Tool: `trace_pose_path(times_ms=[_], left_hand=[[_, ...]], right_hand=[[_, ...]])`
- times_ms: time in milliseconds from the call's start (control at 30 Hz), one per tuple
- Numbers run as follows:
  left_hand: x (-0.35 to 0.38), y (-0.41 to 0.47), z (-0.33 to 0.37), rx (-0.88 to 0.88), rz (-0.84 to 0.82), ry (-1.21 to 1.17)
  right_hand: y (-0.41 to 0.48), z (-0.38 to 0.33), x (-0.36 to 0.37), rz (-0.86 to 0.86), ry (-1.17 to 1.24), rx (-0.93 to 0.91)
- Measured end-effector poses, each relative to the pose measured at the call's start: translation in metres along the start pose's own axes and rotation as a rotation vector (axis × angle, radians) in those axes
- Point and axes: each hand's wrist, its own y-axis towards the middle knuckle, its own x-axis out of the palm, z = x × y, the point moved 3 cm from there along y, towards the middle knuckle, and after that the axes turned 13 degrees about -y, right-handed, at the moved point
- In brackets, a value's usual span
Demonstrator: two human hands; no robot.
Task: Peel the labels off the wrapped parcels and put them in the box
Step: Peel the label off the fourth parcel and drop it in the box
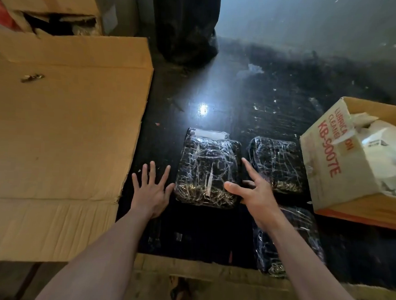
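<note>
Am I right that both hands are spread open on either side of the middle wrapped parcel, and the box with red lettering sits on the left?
Not quite. The head view shows the left hand and right hand open on either side of the middle parcel, but the box with red lettering sits on the right, not the left. On the left lies a large plain cardboard sheet.

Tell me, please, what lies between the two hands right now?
In the head view, a wrapped parcel lies on the dark floor between the open left hand and the open right hand, with the right thumb at its near edge.
</note>
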Motion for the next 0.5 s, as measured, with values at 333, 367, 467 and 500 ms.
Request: trace_pose_path(times_ms=[333, 367, 467, 500], left_hand=[[-0.003, 0.006, -0.003, -0.021, -0.112, -0.023], [-0.004, 0.007, -0.003, -0.023, -0.121, -0.026], [-0.007, 0.009, -0.004, -0.028, -0.140, -0.044], [-0.007, 0.008, -0.004, -0.033, -0.145, -0.051]], right_hand=[[-0.086, 0.049, 0.022, -0.033, -0.168, -0.021], [-0.086, 0.055, 0.026, -0.042, -0.191, -0.015], [-0.087, 0.065, 0.036, -0.062, -0.235, 0.007], [-0.086, 0.069, 0.038, -0.063, -0.247, 0.024]])
